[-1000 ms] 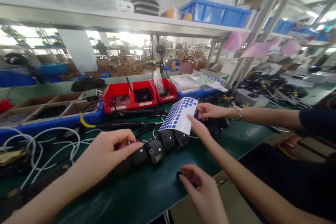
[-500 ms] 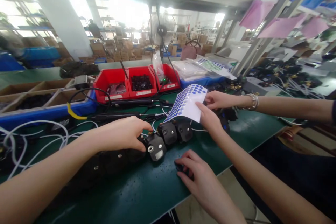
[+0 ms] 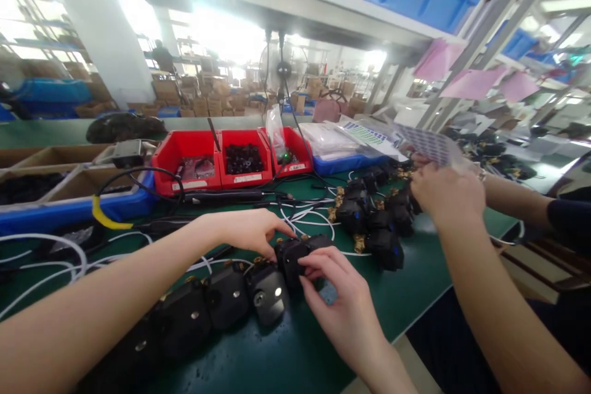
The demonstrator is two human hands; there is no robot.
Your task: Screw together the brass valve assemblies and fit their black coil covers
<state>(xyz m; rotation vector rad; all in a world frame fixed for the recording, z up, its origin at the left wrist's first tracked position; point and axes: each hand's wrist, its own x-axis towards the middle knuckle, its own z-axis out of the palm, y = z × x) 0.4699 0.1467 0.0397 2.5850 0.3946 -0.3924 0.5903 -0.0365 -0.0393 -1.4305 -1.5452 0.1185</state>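
Black plastic housings with brass fittings stand in a row across the green bench. My left hand [image 3: 262,231] reaches over the row from behind, its fingers and thumb closed around the top of one black housing [image 3: 290,261]. From the front, my right hand [image 3: 344,286] holds its bent fingertips and thumb against that housing's face. They are pinched on a small black part, mostly hidden by the fingers. Just left stands another housing [image 3: 268,295] with a round metal stud and a shiny dot on its face. A further housing [image 3: 319,241] is partly covered behind my right fingers.
A co-worker's hands [image 3: 446,194] hold a sheet of round stickers [image 3: 427,143] at the right. Several black housings [image 3: 385,249] cluster before them. Red bins [image 3: 187,160] of small parts, a blue tray [image 3: 339,165] and white cables [image 3: 309,215] lie behind the row.
My right hand has moved up from the bench with the small black part to a housing's face. My left hand has shifted right to that housing. The co-worker's sticker sheet has moved right.
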